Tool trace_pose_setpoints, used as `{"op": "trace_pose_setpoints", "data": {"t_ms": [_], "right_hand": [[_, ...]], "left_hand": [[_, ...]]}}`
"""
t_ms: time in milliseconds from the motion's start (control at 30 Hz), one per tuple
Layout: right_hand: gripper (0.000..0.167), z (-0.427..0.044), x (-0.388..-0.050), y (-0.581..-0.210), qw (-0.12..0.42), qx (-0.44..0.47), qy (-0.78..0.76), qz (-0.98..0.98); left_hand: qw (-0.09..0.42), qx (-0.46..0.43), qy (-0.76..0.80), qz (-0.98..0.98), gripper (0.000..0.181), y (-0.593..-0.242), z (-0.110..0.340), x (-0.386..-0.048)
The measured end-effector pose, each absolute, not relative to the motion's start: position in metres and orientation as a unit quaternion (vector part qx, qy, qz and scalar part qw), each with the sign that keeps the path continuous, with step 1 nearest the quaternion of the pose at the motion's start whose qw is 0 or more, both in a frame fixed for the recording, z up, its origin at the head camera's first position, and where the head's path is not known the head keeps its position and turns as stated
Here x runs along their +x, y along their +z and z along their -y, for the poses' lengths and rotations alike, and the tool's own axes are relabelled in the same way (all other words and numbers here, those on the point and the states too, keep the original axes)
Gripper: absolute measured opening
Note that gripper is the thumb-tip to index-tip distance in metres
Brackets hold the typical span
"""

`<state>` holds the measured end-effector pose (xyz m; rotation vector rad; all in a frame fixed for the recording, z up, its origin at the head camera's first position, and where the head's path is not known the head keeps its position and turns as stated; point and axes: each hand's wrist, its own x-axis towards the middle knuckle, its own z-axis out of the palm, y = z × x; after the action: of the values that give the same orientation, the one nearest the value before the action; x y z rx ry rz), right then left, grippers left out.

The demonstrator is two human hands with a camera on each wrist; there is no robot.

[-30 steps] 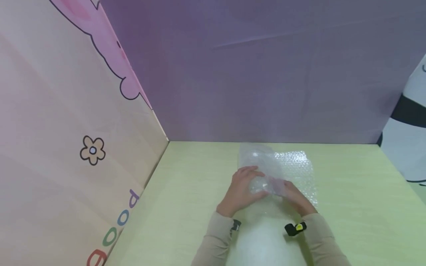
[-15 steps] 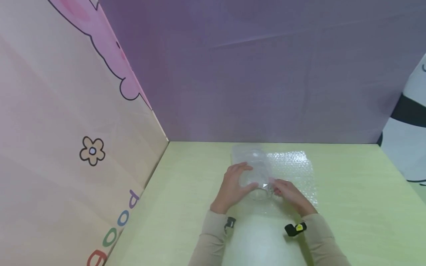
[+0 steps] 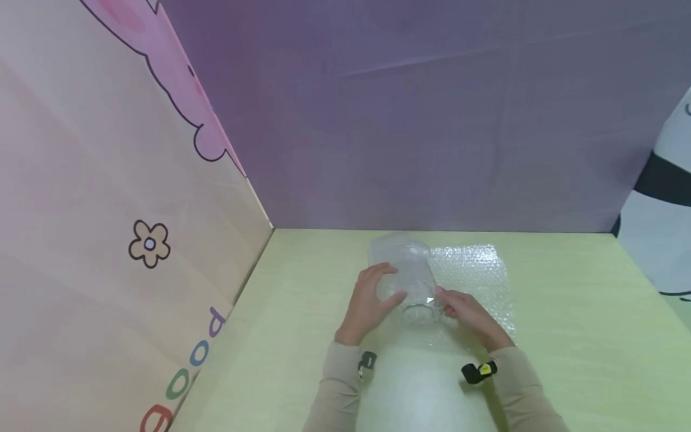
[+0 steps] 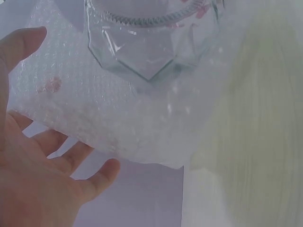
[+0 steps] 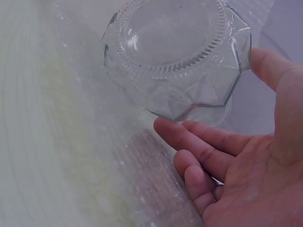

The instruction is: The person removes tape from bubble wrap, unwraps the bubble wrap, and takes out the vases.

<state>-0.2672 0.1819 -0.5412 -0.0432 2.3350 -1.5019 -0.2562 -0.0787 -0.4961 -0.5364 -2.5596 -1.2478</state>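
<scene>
A clear glass vessel with a faceted base (image 3: 418, 313) lies tilted on the bubble wrap (image 3: 475, 276), its base towards me. Thumb and fingertips of my right hand (image 3: 471, 313) hold it at the base's right edge; the right wrist view shows the thumb at the side and the index finger below. My left hand (image 3: 368, 306) is at the vessel's left, thumb and fingers spread apart. In the left wrist view its fingers reach behind a raised edge of bubble wrap (image 4: 99, 123), while the thumb stands clear of the glass. The vessel's far end blurs into the transparent wrap.
The pale green table (image 3: 567, 312) extends to both sides. A purple backdrop (image 3: 432, 120) rises at its far edge. On the left stands a printed panel (image 3: 108, 180) with a flower and letters. Each wrist carries a small black camera, such as the right wrist camera (image 3: 479, 372).
My left hand has moved left, away from the right hand. The vessel's base has come into plain view between them. My right hand has stayed nearly in place.
</scene>
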Motion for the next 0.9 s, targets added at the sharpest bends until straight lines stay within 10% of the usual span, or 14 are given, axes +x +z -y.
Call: {"op": "trace_pose_setpoints", "data": {"t_ms": [900], "right_hand": [[0.072,-0.183,-0.268,-0.542,0.192,-0.009,-0.527,-0.828]], "left_hand": [[0.153,-0.102,-0.484,0.856,0.044,-0.496,0.12,-0.267]]}}
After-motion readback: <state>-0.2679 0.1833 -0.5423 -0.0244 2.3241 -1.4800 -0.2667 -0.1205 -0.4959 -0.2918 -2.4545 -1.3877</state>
